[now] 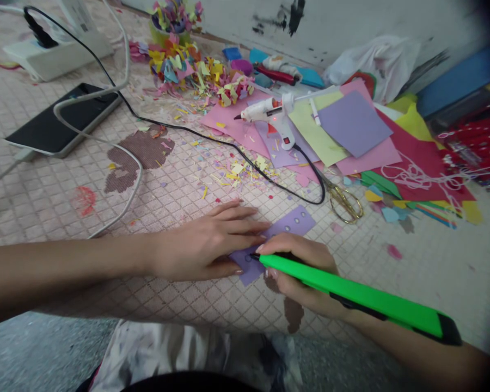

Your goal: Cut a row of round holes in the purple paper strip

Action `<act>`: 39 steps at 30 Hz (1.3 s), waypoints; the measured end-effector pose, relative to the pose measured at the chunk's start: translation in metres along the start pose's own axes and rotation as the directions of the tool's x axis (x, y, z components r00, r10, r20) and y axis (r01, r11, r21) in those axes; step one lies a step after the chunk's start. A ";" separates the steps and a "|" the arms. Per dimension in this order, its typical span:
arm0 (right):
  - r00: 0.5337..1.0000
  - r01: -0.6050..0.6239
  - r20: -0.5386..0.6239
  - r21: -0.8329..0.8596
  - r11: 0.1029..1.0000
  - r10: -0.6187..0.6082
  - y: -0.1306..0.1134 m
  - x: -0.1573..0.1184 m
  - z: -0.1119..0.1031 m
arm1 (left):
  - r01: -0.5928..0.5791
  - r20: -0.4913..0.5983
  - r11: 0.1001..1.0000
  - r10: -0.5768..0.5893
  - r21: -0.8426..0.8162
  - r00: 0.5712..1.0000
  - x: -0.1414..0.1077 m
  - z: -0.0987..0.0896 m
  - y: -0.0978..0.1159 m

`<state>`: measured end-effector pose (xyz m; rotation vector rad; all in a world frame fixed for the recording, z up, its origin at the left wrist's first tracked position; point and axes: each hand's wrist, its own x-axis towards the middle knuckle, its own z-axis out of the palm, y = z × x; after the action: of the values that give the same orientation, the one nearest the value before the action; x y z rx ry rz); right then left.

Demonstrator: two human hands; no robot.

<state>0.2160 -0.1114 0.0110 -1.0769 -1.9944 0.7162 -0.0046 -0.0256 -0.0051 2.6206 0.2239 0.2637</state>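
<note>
Pen (351,289) to purple strip (294,224): in the head view, you appear to be partway through marking a row of small ovals.

Your right hand (310,251) grips the green pen, its dark tip at a small outlined ring near the strip's closer end; your left hand (212,237) is released, palm down with the fingers spread over the strip's middle. The strip lies flat and slanting on the quilted surface (212,305), nearer you than the scissors (345,202), its far-end ovals pale inside. The next move seems to call for firm paper and light, controlled tip pressure.
</note>
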 end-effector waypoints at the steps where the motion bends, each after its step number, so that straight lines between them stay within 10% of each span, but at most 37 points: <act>1: 1.000 0.000 0.002 0.000 1.000 0.000 0.000 0.000 0.000 | 0.000 0.002 1.000 0.000 0.001 1.000 0.000 0.000 0.000; 39: 1.000 0.020 0.014 -0.015 1.000 -0.020 0.001 -0.001 0.001 | 0.011 0.006 1.000 -0.011 -0.006 1.000 0.001 -0.001 0.001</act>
<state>0.2155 -0.1120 0.0092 -1.0623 -2.0224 0.7006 -0.0034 -0.0258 -0.0041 2.6128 0.2354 0.2523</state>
